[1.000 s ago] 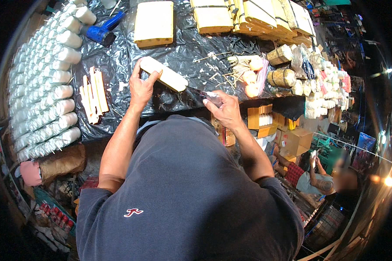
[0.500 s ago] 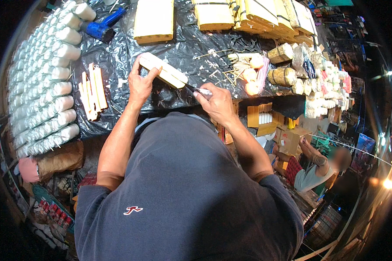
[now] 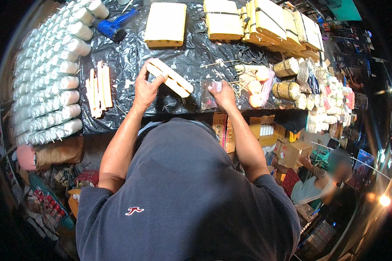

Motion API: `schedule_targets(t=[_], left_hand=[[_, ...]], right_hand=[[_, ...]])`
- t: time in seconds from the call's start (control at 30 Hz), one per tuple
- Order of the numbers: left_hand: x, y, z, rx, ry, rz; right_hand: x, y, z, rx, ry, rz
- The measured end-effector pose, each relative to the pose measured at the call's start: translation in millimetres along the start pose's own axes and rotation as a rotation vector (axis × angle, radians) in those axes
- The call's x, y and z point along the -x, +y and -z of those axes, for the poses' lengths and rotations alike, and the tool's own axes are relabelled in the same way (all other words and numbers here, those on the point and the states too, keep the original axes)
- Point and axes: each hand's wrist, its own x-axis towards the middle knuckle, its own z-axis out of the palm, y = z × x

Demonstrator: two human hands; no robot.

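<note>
My left hand (image 3: 146, 90) grips a pale yellow, block-like candle bundle (image 3: 178, 84), thumb on the near side and fingers round the far side. A dark lengthwise gap runs along its upper face. The bundle slants above the black plastic sheet (image 3: 130, 56), its right end nearer me. To its right, apart from it, my right hand (image 3: 224, 95) is low over the sheet, fingers closed on a small piece of clear plastic (image 3: 215, 88); its exact kind is hard to make out. Several peach candles (image 3: 99, 89) lie left of my left hand.
Rows of white, wicked candles (image 3: 69, 81) fill the left side. A blue tool (image 3: 111, 29) lies beyond. Yellow slabs (image 3: 165, 26) stand at the back, with black-banded bundles (image 3: 265, 19) to their right. Round orange candles (image 3: 256, 93) lie right of my hand. Another person (image 3: 309, 187) sits at lower right.
My right hand has moved right, away from the bundle's end, and the dark strip between them no longer shows. The bundle stays in my left hand; the whole view has shifted slightly.
</note>
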Motion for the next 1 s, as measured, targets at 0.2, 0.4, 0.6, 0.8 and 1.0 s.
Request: schedule_targets(t=[0.2, 0.4, 0.6, 0.8, 1.0], left_hand=[[9.1, -8.0, 6.2, 0.027, 0.038, 0.001], [10.5, -3.3, 11.3, 0.034, -0.001, 0.036], [29.9, -1.9, 17.1, -0.062, 0.090, 0.016], [52.3, 13.1, 6.2, -0.114, 0.286, 0.197], [77.4, 28.5, -0.8, 0.300, 0.554, 0.368]], right_hand=[[8.8, -113.6, 34.4, -0.557, -0.070, 0.399], [-22.6, -171.9, 28.4, -0.311, -0.428, 0.626], [-44.5, -172.9, 59.7, -0.178, -0.282, 0.678], [-63.0, -154.9, 58.3, -0.317, -0.461, 0.674], [-81.1, -133.9, 61.0, -0.148, -0.209, 0.565]])
